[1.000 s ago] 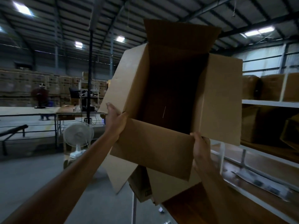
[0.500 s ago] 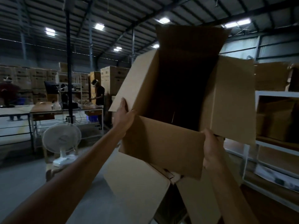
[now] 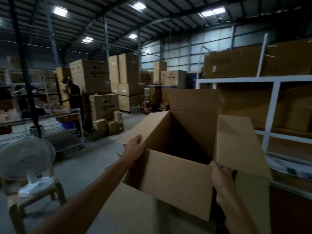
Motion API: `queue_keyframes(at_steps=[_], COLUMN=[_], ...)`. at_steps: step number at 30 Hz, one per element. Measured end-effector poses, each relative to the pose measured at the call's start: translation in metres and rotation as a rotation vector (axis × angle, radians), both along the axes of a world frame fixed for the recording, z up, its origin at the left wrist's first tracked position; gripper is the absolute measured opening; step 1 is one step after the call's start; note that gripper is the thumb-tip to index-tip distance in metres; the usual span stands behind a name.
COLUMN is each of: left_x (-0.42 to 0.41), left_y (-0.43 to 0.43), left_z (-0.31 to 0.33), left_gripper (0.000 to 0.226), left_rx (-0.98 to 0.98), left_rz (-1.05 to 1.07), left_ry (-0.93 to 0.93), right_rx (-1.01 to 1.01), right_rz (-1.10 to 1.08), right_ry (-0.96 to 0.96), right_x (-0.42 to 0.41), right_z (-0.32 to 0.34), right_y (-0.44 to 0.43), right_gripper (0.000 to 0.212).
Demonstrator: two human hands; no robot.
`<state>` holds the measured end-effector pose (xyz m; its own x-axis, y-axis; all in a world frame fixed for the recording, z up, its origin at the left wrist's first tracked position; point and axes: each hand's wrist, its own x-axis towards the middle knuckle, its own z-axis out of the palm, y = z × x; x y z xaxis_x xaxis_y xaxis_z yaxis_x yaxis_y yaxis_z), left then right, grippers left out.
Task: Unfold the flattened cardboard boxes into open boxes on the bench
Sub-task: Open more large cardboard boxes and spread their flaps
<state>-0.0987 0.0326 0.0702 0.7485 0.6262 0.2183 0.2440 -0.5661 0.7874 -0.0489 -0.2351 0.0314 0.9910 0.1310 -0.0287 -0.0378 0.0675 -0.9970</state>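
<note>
The left hand (image 3: 134, 147) grips the near left corner of the box (image 3: 177, 181), with its fingers curled over the edge there. The box seems to be held in the air between the two hands. It is already opened to a square shape, its mouth is turned toward the person and its flaps stand outward. The right hand (image 3: 222, 180) clamps the near right corner, with the thumb at the rim. Its fingers are hidden behind the right flap (image 3: 239, 146).

I judge that the step is to square the box and set it down open. Both hands hold the same near wall, so they can press the corners until the walls stand at right angles. It would be good to lower both sides evenly, or the box may fold flat again. The inside is too dark to tell whether the bottom is closed.

Under both hands lies pale flat cardboard (image 3: 135, 210). Low and to the right of the right hand is a dark red-brown surface (image 3: 292, 215), probably the bench.

Far left of the left hand, a fan (image 3: 25, 159) stands on a stool (image 3: 15, 215). Beyond them a person (image 3: 73, 95) works at a metal table (image 3: 70, 114). Stacked cartons (image 3: 91, 76) rise beyond the left hand. A white rack (image 3: 270, 115) with more cardboard stands beyond the right hand.
</note>
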Motion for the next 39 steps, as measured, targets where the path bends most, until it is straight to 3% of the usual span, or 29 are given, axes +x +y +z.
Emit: queue_keyframes(at_steps=[4, 11, 14, 15, 18, 23, 25, 27, 30, 32, 34, 36, 39], left_x=[0.031, 0.072, 0.08, 0.082, 0.086, 0.079, 0.078, 0.078, 0.073, 0.072, 0.076, 0.079, 0.081], left_y=[0.022, 0.055, 0.07, 0.075, 0.089, 0.097, 0.098, 0.098, 0.097, 0.092, 0.081, 0.071, 0.065], left_z=[-0.008, 0.004, 0.006, 0.003, -0.012, -0.002, 0.005, 0.007, 0.014, 0.021, 0.022, 0.008, -0.025], left_gripper=[0.059, 0.047, 0.023, 0.017, 0.033, 0.031, 0.03, 0.028, 0.029, 0.027, 0.022, 0.032, 0.054], left_rx=[-0.042, -0.068, -0.059, -0.034, 0.139, 0.403, 0.431, 0.5, 0.699, 0.8, 0.793, 0.699, 0.806], left_rz=[-0.073, -0.263, -0.332, -0.375, -0.503, -0.716, -0.759, -0.761, -0.558, -0.501, -0.657, -0.866, -0.846], left_ry=[-0.008, -0.148, -0.069, -0.005, 0.247, 0.269, 0.263, 0.306, 0.221, 0.028, -0.061, 0.067, 0.277], right_rx=[-0.039, -0.075, -0.089, -0.104, -0.221, -0.359, -0.508, -0.807, -1.314, -1.303, -1.187, -1.231, -1.371], right_rz=[-0.047, -0.213, -0.244, -0.239, -0.257, -0.335, -0.321, -0.259, -0.313, -0.292, -0.195, -0.109, -0.005], right_ry=[0.017, 0.051, 0.103, 0.131, 0.139, 0.106, 0.041, -0.029, -0.121, -0.23, -0.31, -0.342, -0.206], right_x=[0.004, -0.001, -0.006, -0.008, -0.017, -0.038, -0.045, -0.05, -0.052, -0.05, -0.043, -0.03, -0.018], right_z=[0.005, 0.024, 0.029, 0.029, 0.024, 0.028, 0.032, 0.034, 0.035, 0.044, 0.055, 0.056, 0.026], right_y=[0.015, 0.047, 0.066, 0.072, 0.085, 0.087, 0.083, 0.079, 0.076, 0.08, 0.088, 0.096, 0.11], right_gripper=[0.017, 0.017, 0.016, 0.016, 0.015, 0.033, 0.026, 0.025, 0.027, 0.025, 0.039, 0.056, 0.076])
